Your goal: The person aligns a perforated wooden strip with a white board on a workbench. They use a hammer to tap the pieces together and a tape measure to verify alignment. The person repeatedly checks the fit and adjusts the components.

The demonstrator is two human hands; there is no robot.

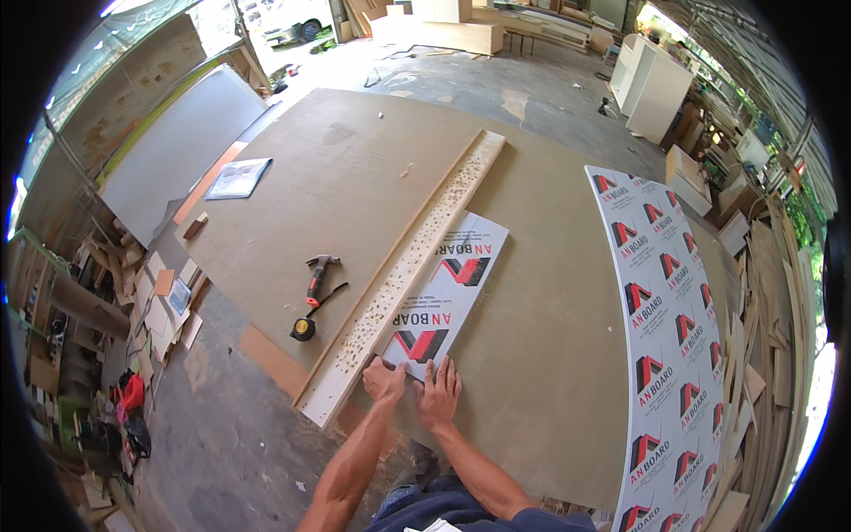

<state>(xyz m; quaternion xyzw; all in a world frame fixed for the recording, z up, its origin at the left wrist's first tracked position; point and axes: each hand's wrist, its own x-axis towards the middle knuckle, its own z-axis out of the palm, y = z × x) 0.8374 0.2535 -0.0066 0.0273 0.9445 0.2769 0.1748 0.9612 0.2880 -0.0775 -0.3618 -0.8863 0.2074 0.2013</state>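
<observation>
A narrow white board (461, 279) printed in red and black lies slanted on the large brown sheet (541, 355). Its left long edge runs along a long pale plank (408, 266) speckled with small brown bits or holes. At the near left corner of the board, my left hand (384, 381) is closed with curled fingers and seems to pinch its edge. Just beside it, my right hand (437, 395) rests on the near end with fingers stretched out. To the left of the plank lie a claw hammer (316, 279) with a red and black handle and a black and yellow tape measure (304, 329).
A large printed sheet (665, 355) covers the right side. Toward the left edge are a plastic-wrapped packet (238, 178) and a small brown block (195, 227). Wood offcuts (168, 301) lie on the floor at left, timber strips (771, 355) at right. A white cabinet (651, 84) stands behind.
</observation>
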